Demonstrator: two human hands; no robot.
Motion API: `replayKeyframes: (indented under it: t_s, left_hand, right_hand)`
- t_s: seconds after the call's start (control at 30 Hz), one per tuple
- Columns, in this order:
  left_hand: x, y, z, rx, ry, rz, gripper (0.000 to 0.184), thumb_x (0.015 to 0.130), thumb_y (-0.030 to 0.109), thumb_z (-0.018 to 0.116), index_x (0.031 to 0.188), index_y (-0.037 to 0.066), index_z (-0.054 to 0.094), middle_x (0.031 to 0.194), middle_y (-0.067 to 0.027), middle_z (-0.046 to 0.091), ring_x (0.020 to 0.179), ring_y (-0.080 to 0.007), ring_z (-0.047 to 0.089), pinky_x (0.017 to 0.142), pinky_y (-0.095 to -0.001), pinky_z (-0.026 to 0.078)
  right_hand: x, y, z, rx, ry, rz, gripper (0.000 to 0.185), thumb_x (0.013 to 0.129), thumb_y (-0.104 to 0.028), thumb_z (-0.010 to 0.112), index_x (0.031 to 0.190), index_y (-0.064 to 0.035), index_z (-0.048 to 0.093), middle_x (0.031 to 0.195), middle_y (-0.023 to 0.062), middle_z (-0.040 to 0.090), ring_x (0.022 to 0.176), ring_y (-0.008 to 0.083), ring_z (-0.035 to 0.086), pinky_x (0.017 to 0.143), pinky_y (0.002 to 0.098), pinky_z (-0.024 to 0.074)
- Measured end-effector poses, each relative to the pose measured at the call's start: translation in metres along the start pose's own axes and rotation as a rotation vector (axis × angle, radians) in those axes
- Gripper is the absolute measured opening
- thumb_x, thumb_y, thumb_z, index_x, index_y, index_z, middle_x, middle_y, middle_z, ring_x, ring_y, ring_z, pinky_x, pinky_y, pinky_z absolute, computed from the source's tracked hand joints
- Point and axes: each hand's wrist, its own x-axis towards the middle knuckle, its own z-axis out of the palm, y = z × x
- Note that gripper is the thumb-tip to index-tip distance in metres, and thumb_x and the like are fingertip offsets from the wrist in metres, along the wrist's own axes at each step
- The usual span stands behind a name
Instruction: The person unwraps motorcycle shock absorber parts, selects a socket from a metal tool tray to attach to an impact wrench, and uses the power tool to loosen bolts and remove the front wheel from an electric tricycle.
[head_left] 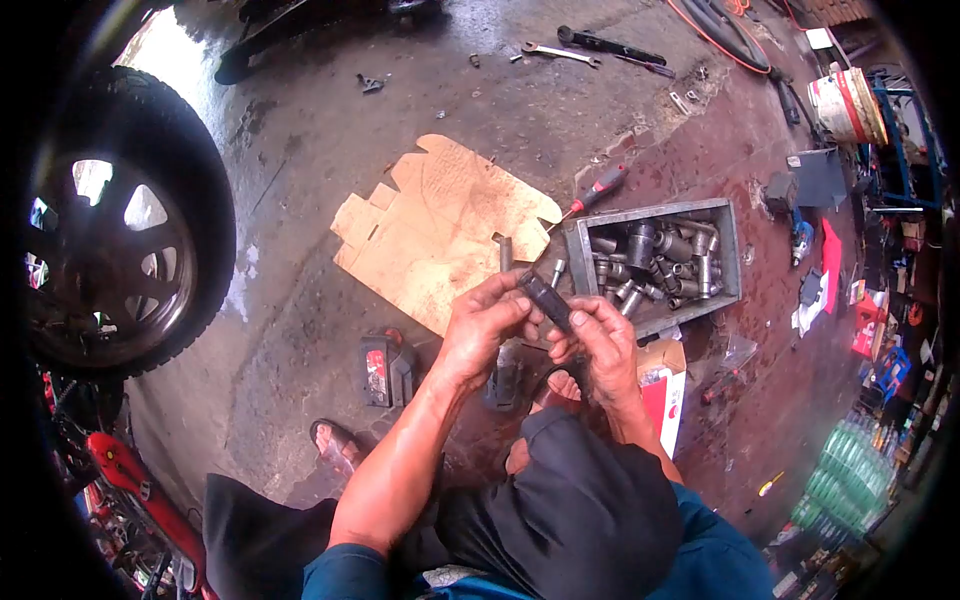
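Both hands hold a dark cylindrical metal part [546, 302] above the floor, in front of my knees. My left hand [485, 325] has its fingers closed round the upper left end, and my right hand [603, 340] grips the lower right end. Beyond them a flattened piece of brown cardboard [440, 215] lies on the floor. To the right stands a grey metal tray [735, 250] full of sockets [672, 243]. A red and black screwdriver [603, 186] lies between the cardboard and the tray. Near my left forearm is a red and black battery pack [385, 370].
A wheel with a tyre [205, 180] stands at the left, above a red machine part [125, 470]. A wrench [562, 54] and a black tool [610, 45] lie at the top. Green plastic-wrapped goods [848, 475] and a white reel [845, 105] are at the right.
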Motion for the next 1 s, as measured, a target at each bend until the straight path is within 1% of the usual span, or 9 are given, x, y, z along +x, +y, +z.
replayKeyframes:
  t_s: [0.17,0.27,0.47,0.63,0.73,0.83,0.93,0.97,1.0]
  left_hand:
    - [0.0001,0.0018,0.0018,-0.014,-0.014,0.013,0.036,0.089,0.004,0.054,0.123,-0.008,0.050,0.084,-0.0065,0.062,0.071,-0.0135,0.058,0.069,-0.0262,0.049]
    - [-0.0005,0.0011,0.0023,-0.022,-0.012,0.001,0.043,0.086,0.011,0.061,0.124,-0.006,0.051,0.085,-0.0066,0.060,0.073,-0.0154,0.056,0.071,-0.0286,0.047]
    - [-0.0015,0.0016,0.0037,-0.002,-0.022,0.008,0.044,0.086,0.012,0.062,0.125,-0.006,0.051,0.087,-0.0068,0.061,0.076,-0.0156,0.057,0.070,-0.0285,0.047]
    - [-0.0030,0.0015,0.0085,0.135,-0.001,0.090,0.049,0.083,0.007,0.065,0.129,-0.003,0.050,0.091,-0.0067,0.062,0.078,-0.0157,0.058,0.072,-0.0288,0.048]
    - [-0.0025,0.0008,0.0092,0.162,-0.019,0.106,0.054,0.082,0.005,0.066,0.132,-0.001,0.048,0.092,-0.0066,0.062,0.079,-0.0158,0.058,0.073,-0.0292,0.048]
    - [-0.0008,-0.0003,0.0055,0.170,-0.062,0.100,0.057,0.081,0.004,0.066,0.134,-0.001,0.046,0.092,-0.0070,0.062,0.079,-0.0161,0.058,0.073,-0.0297,0.048]
    - [-0.0001,-0.0003,0.0041,0.188,-0.075,0.091,0.055,0.082,0.004,0.065,0.134,-0.002,0.046,0.093,-0.0078,0.063,0.080,-0.0164,0.059,0.073,-0.0302,0.048]
    - [-0.0001,0.0005,0.0047,0.196,-0.073,0.088,0.054,0.083,0.004,0.064,0.133,-0.002,0.046,0.093,-0.0081,0.063,0.081,-0.0164,0.059,0.074,-0.0304,0.048]
    - [-0.0006,0.0020,0.0066,0.176,-0.062,0.068,0.052,0.084,0.004,0.064,0.133,-0.001,0.048,0.091,-0.0057,0.061,0.080,-0.0144,0.058,0.071,-0.0288,0.048]
  right_hand:
    - [-0.0012,-0.0017,0.0026,0.024,-0.020,0.009,0.025,0.096,-0.017,0.051,0.111,0.0028,0.056,0.083,0.0102,0.066,0.066,0.0141,0.062,0.061,0.0250,0.0517]
    - [-0.0024,-0.0014,0.0037,0.038,-0.025,0.012,0.026,0.097,-0.018,0.050,0.111,0.0026,0.057,0.082,0.0101,0.065,0.065,0.0140,0.062,0.060,0.0250,0.0516]
    - [-0.0038,-0.0004,0.0039,0.107,-0.049,0.031,0.027,0.097,-0.020,0.048,0.111,0.0018,0.057,0.081,0.0102,0.065,0.062,0.0142,0.062,0.058,0.0242,0.0512]
    - [-0.0056,-0.0001,0.0029,0.121,-0.056,0.103,0.031,0.098,-0.025,0.047,0.112,0.0006,0.057,0.079,0.0106,0.065,0.058,0.0150,0.061,0.054,0.0241,0.0498]
    - [-0.0088,0.0000,0.0020,0.311,-0.041,0.253,0.034,0.098,-0.029,0.045,0.111,0.0002,0.056,0.078,0.0122,0.065,0.056,0.0171,0.061,0.052,0.0256,0.0494]
    - [-0.0098,0.0039,0.0022,0.386,-0.066,0.233,0.036,0.098,-0.031,0.044,0.108,0.0006,0.057,0.076,0.0139,0.065,0.056,0.0190,0.062,0.051,0.0276,0.0497]
    - [-0.0098,0.0068,-0.0010,0.360,-0.083,0.233,0.036,0.099,-0.032,0.044,0.109,0.0000,0.056,0.077,0.0166,0.064,0.057,0.0209,0.062,0.053,0.0329,0.0535]
    - [-0.0100,0.0071,-0.0002,0.345,-0.076,0.226,0.037,0.099,-0.032,0.044,0.108,0.0010,0.057,0.077,0.0164,0.065,0.058,0.0206,0.063,0.054,0.0314,0.0531]
    - [-0.0101,0.0076,0.0012,0.330,-0.069,0.219,0.037,0.099,-0.032,0.043,0.107,0.0021,0.058,0.078,0.0161,0.065,0.060,0.0202,0.063,0.055,0.0300,0.0527]
